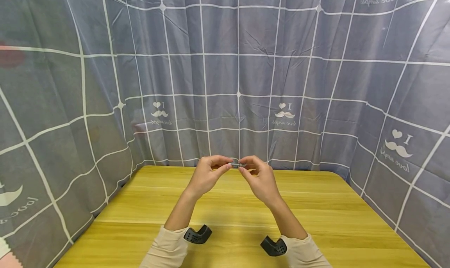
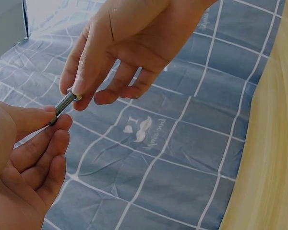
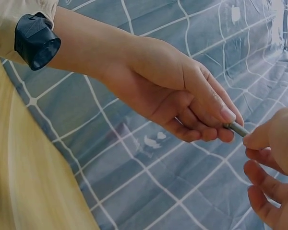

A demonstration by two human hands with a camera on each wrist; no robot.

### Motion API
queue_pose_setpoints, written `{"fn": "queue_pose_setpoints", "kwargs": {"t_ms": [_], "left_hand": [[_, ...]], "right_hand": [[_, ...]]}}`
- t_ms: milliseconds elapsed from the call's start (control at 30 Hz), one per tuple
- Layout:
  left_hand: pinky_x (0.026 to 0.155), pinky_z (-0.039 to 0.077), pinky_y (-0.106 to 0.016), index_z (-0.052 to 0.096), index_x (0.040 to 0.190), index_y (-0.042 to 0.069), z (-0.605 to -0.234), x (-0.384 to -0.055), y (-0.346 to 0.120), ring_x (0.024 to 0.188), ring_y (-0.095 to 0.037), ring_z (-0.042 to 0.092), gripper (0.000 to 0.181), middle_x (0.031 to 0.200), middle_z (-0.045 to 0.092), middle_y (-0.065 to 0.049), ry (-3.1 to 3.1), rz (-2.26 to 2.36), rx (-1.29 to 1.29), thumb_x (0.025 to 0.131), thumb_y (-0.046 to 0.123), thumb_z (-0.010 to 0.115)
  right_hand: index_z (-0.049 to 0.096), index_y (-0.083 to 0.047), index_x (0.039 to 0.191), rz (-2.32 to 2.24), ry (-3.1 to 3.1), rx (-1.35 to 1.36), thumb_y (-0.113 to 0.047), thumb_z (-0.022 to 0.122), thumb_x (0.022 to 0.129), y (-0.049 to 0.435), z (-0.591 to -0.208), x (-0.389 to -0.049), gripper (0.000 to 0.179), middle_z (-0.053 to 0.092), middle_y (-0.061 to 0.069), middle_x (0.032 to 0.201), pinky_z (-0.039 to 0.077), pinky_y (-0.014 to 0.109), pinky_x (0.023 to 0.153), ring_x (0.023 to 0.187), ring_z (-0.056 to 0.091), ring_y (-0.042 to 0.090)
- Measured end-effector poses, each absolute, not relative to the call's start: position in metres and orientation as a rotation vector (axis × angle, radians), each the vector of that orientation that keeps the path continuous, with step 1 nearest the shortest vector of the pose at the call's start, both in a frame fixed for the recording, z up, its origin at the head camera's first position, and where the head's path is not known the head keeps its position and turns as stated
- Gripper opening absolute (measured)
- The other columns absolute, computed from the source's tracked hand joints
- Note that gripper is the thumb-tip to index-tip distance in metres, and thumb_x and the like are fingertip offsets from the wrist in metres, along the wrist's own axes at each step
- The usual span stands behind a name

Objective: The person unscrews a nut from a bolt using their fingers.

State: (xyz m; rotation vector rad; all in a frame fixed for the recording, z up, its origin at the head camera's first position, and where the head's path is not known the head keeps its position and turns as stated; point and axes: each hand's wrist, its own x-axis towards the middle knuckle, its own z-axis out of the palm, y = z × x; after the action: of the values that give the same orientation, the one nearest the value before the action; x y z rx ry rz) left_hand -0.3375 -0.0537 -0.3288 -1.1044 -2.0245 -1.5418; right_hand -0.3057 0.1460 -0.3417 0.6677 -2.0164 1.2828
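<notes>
A small metal bolt (image 1: 235, 165) is held level between the two hands above the far part of the table. My left hand (image 1: 206, 175) pinches one end with thumb and forefinger. At the opposite end my right hand (image 1: 261, 179) pinches a nut (image 2: 78, 97) between thumb and fingertips. Bare thread of the bolt (image 2: 64, 102) shows between the hands in the left wrist view. From the right wrist side, the bolt (image 3: 238, 129) is a short grey shaft, partly covered by fingertips. The other fingers of both hands are loosely bent.
Below the hands lies a yellow wood-grain table (image 1: 225, 217). Grey curtains (image 1: 221, 76) with white grid lines surround it at the back and sides. A black wrist camera (image 1: 197, 234) sits at the left cuff, another black wrist camera (image 1: 274, 246) at the right.
</notes>
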Motion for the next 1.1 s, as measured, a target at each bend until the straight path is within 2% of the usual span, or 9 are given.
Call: {"fn": "queue_pose_setpoints", "kwargs": {"t_ms": [133,267,333,533,633,767,967,1100], "left_hand": [[0.085,0.057,-0.037,0.076,0.112,-0.005,-0.3290,-0.3376,-0.0537,0.094,-0.028,0.072,0.018,0.103,0.076,-0.013,-2.024,-1.546,-1.102,0.099,0.005,0.070],[0.084,0.058,-0.037,0.077,0.111,-0.002,-0.3295,-0.3380,-0.0536,0.093,-0.024,0.072,0.016,0.102,0.077,-0.011,-2.019,-1.537,-1.106,0.099,0.005,0.069],[0.084,0.058,-0.036,0.077,0.111,-0.002,-0.3297,-0.3382,-0.0538,0.093,-0.024,0.072,0.015,0.102,0.077,-0.009,-2.017,-1.532,-1.107,0.100,0.005,0.069],[0.084,0.058,-0.036,0.077,0.111,-0.002,-0.3300,-0.3387,-0.0546,0.095,-0.034,0.072,0.016,0.102,0.077,-0.009,-2.008,-1.534,-1.115,0.100,0.005,0.069],[0.084,0.058,-0.036,0.077,0.111,-0.001,-0.3301,-0.3383,-0.0540,0.094,-0.028,0.072,0.016,0.101,0.077,-0.008,-2.011,-1.534,-1.109,0.099,0.005,0.069],[0.083,0.057,-0.037,0.078,0.111,-0.001,-0.3304,-0.3385,-0.0537,0.093,-0.024,0.071,0.015,0.100,0.077,-0.007,-2.027,-1.543,-1.096,0.099,0.005,0.070],[0.084,0.057,-0.037,0.077,0.112,-0.002,-0.3295,-0.3378,-0.0542,0.094,-0.031,0.071,0.016,0.101,0.077,-0.007,-2.025,-1.542,-1.099,0.100,0.005,0.069],[0.084,0.057,-0.037,0.077,0.112,-0.002,-0.3284,-0.3372,-0.0543,0.095,-0.030,0.071,0.017,0.102,0.077,-0.008,-2.027,-1.538,-1.101,0.100,0.005,0.069]], "right_hand": [[0.072,-0.003,0.116,1.291,-2.024,0.653,-0.007,0.073,0.098,0.1455,-0.3418,-0.3056,0.019,0.073,0.005,0.109,0.058,0.037,0.080,0.093,0.070,0.021],[0.075,-0.004,0.113,1.269,-2.032,0.629,-0.009,0.071,0.099,0.1456,-0.3426,-0.3053,0.015,0.074,0.002,0.104,0.057,0.036,0.080,0.090,0.068,0.019],[0.074,-0.004,0.111,1.265,-2.030,0.635,-0.007,0.072,0.099,0.1453,-0.3421,-0.3050,0.013,0.074,0.002,0.103,0.057,0.037,0.079,0.090,0.068,0.019],[0.069,-0.006,0.123,1.292,-2.049,0.644,-0.010,0.072,0.099,0.1442,-0.3412,-0.3053,0.024,0.072,0.009,0.114,0.057,0.042,0.079,0.094,0.069,0.022],[0.072,-0.006,0.119,1.281,-2.057,0.620,-0.012,0.071,0.101,0.1445,-0.3421,-0.3050,0.020,0.074,0.005,0.109,0.057,0.043,0.080,0.093,0.069,0.020],[0.073,-0.006,0.111,1.264,-2.043,0.626,-0.007,0.071,0.099,0.1442,-0.3424,-0.3057,0.012,0.073,0.001,0.103,0.057,0.042,0.081,0.094,0.068,0.019],[0.068,-0.006,0.123,1.299,-2.037,0.638,-0.009,0.073,0.098,0.1444,-0.3422,-0.3062,0.025,0.072,0.008,0.113,0.056,0.045,0.082,0.098,0.069,0.022],[0.072,-0.005,0.117,1.284,-2.047,0.635,-0.011,0.072,0.100,0.1450,-0.3422,-0.3063,0.018,0.074,0.004,0.107,0.056,0.042,0.082,0.095,0.068,0.020]]}}
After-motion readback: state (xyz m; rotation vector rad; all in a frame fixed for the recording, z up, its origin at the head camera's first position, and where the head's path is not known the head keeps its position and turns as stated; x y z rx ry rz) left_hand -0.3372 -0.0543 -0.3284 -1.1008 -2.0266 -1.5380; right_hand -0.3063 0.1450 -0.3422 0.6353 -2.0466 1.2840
